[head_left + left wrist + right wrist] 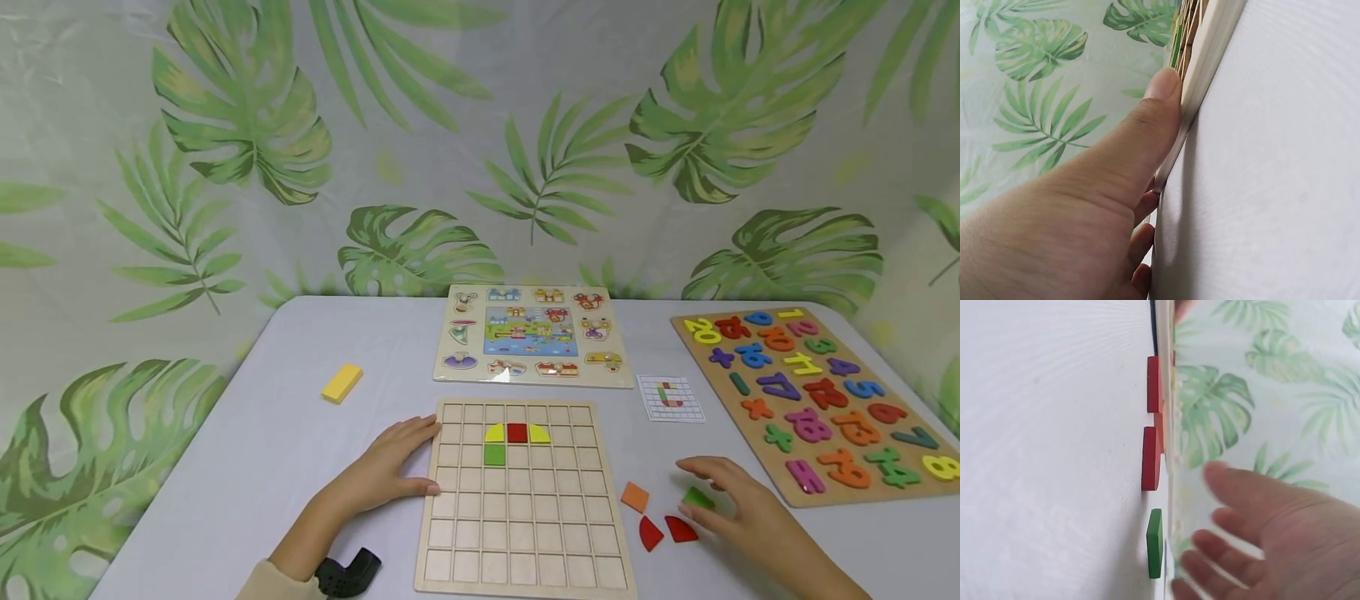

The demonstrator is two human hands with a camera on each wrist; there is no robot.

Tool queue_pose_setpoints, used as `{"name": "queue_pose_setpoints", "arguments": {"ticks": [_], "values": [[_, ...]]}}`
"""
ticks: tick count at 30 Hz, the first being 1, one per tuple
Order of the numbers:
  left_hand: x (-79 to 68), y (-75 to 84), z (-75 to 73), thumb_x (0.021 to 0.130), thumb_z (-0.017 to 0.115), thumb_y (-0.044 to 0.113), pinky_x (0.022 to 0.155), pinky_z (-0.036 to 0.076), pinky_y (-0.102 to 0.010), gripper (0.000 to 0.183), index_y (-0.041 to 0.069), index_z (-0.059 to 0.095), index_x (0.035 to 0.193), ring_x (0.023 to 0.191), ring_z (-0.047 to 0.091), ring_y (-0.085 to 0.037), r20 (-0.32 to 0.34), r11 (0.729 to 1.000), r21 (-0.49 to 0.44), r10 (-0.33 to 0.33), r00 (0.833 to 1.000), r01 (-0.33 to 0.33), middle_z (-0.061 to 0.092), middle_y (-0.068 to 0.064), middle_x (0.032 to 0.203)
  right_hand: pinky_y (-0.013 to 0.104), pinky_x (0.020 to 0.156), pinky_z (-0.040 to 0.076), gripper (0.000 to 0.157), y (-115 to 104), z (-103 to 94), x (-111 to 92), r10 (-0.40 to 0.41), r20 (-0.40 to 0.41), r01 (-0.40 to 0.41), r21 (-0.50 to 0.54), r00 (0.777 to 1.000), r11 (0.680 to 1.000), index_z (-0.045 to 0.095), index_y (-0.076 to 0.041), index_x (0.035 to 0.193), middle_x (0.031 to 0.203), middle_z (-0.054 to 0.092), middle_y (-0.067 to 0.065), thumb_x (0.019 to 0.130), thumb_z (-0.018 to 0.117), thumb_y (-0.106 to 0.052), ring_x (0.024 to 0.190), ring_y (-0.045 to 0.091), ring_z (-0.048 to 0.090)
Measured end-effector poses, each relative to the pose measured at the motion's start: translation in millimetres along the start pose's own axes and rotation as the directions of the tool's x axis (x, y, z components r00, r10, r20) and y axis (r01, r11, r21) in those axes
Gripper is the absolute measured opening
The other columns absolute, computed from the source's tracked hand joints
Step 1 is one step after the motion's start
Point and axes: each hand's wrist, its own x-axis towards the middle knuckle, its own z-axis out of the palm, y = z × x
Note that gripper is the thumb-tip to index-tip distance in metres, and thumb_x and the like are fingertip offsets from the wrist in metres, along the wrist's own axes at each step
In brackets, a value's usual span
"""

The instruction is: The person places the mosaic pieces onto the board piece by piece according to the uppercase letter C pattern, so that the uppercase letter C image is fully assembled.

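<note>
A wooden grid board (480,525) lies on the table, with a red square (517,432), two yellow quarter-round pieces (495,433) and a green square (494,454) in its upper cells. My left hand (382,467) touches the board's left edge with thumb and fingers spread along it. Over a loose green piece (698,498) hovers my right hand (738,508); the right wrist view shows its fingers apart from that piece (1155,544). Beside it lie two red quarter-round pieces (681,528) and an orange square (634,497).
A small pattern card (671,398) lies right of the board. Behind stands a picture puzzle (532,333); a number puzzle board (765,433) occupies the right side. A yellow block (342,383) lies at left, and a black object (351,575) near the left wrist.
</note>
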Motion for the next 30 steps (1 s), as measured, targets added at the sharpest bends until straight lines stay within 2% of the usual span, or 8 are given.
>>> {"name": "queue_pose_setpoints", "arguments": {"ticks": [3,6,11,15,18,20,24,30], "values": [[0.3,-0.3,0.2,0.071,0.063,0.057,0.106,0.013,-0.045,0.085,0.009,0.038,0.137,0.132,0.020,-0.028,0.001,1.000,-0.005,0.002,1.000,-0.002,0.029,-0.005,0.143,0.039,0.078,0.048,0.044,7,1.5,-1,0.060,0.100,-0.059,-0.006,0.993,0.998,0.057,-0.011,0.114,0.112,0.055,0.002,0.075,0.073,-0.021,0.097,0.024,0.054],[0.4,-0.5,0.3,0.071,0.063,0.057,0.106,0.012,-0.045,0.086,0.008,0.038,0.137,0.132,0.020,-0.028,0.001,1.000,-0.004,0.004,1.000,-0.004,0.029,-0.006,0.143,0.042,0.083,0.046,0.041,11,3.7,-2,0.065,0.143,-0.063,-0.015,0.988,0.998,0.058,-0.011,0.113,0.112,0.056,0.004,0.075,0.072,-0.014,0.102,0.027,0.053],[-0.1,-0.9,0.4,0.071,0.063,0.057,0.106,0.012,-0.045,0.086,0.008,0.038,0.137,0.132,0.020,-0.028,-0.001,1.000,0.000,0.002,1.000,-0.002,0.030,-0.006,0.143,0.036,0.078,0.049,0.046,14,4.9,0,0.054,0.128,-0.050,-0.029,0.990,0.998,0.055,-0.008,0.116,0.111,0.056,0.004,0.073,0.073,-0.010,0.094,0.020,0.056],[-0.1,-1.0,0.4,0.071,0.063,0.057,0.106,0.012,-0.045,0.086,0.008,0.038,0.137,0.132,0.020,-0.027,0.001,1.000,-0.001,-0.003,1.000,0.003,0.029,-0.005,0.143,0.042,0.080,0.047,0.054,16,2.5,0,0.125,0.145,-0.116,-0.071,0.982,0.991,0.053,-0.001,0.116,0.109,0.055,0.009,0.072,0.075,-0.023,0.093,0.025,0.055],[-0.3,-1.2,0.3,0.070,0.063,0.058,0.107,0.012,-0.045,0.086,0.009,0.038,0.137,0.132,0.020,-0.027,0.002,1.000,0.003,-0.004,1.000,0.004,0.029,-0.005,0.143,0.048,0.081,0.045,0.049,18,1.6,0,0.187,0.167,-0.173,-0.096,0.968,0.980,0.057,0.000,0.105,0.099,0.055,0.008,0.071,0.075,-0.030,0.093,0.028,0.053],[-0.4,-1.1,0.1,0.070,0.062,0.058,0.107,0.012,-0.045,0.087,0.008,0.038,0.137,0.132,0.020,-0.027,0.001,1.000,0.006,-0.002,1.000,0.002,0.030,-0.006,0.143,0.047,0.081,0.045,0.041,18,1.8,0,0.198,0.168,-0.183,-0.098,0.966,0.978,0.059,-0.003,0.098,0.093,0.054,0.006,0.071,0.075,-0.030,0.090,0.026,0.053],[-0.3,-0.8,-0.3,0.070,0.062,0.058,0.107,0.011,-0.044,0.087,0.008,0.038,0.137,0.132,0.020,-0.027,0.000,1.000,0.009,0.006,1.000,-0.006,0.030,-0.006,0.143,0.043,0.078,0.048,0.032,15,1.9,0,0.186,0.156,-0.175,-0.082,0.970,0.981,0.059,-0.006,0.093,0.090,0.053,0.002,0.072,0.075,-0.024,0.087,0.021,0.053],[0.4,-0.7,-0.3,0.071,0.063,0.057,0.106,0.012,-0.045,0.086,0.008,0.038,0.137,0.132,0.020,-0.027,0.004,1.000,0.003,0.003,1.000,-0.003,0.030,-0.006,0.143,0.041,0.075,0.050,0.035,-1,-3.7,3,0.154,0.135,-0.150,-0.038,0.979,0.988,0.059,-0.007,0.101,0.097,0.057,0.001,0.075,0.072,-0.026,0.090,0.022,0.054]]}}
